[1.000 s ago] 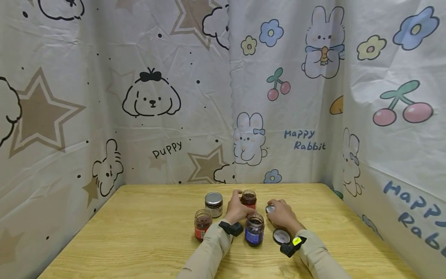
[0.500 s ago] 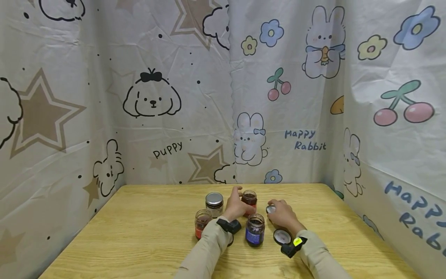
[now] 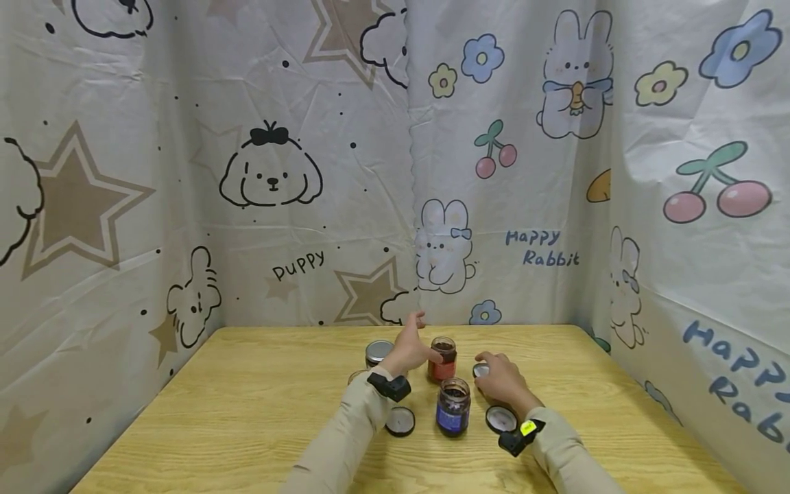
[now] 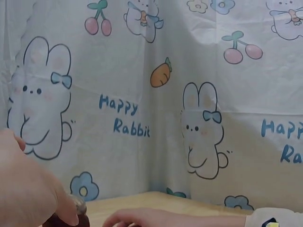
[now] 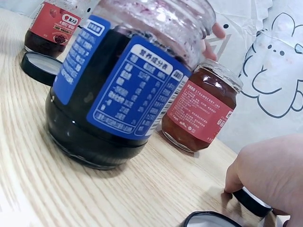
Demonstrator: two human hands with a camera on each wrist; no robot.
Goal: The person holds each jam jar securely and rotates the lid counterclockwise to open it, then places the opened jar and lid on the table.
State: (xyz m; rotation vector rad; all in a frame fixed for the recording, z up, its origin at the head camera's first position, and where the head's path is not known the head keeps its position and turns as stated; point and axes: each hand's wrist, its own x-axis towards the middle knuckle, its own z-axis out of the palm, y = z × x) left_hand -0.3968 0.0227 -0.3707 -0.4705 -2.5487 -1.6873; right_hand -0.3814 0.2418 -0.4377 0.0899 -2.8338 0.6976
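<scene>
My left hand (image 3: 412, 350) is raised beside an open strawberry jam jar (image 3: 442, 371) with a red label, its fingers spread and its thumb overlapping the jar in the head view. Low in the left wrist view, part of that hand (image 4: 28, 184) shows close to the jar's glass rim. To the right, my right hand (image 3: 503, 379) pinches a black-edged jar lid (image 3: 481, 370), pale inside facing up, on the table; the right wrist view shows the fingers at the lid's edge (image 5: 253, 201). Nearer stands an open dark jam jar (image 3: 452, 414) with a blue label.
Two more lids lie inside up, one near my right wrist (image 3: 501, 418) and one by my left sleeve (image 3: 400, 420). Behind my left forearm are a silver-lidded jar (image 3: 378, 351) and another red-labelled jar (image 5: 52, 23). Printed curtains surround the wooden table (image 3: 247, 412).
My left hand has moved up and left off the strawberry jam jar, its fingers opening. The lid by the left sleeve has come into view. My right hand stays at its lid.
</scene>
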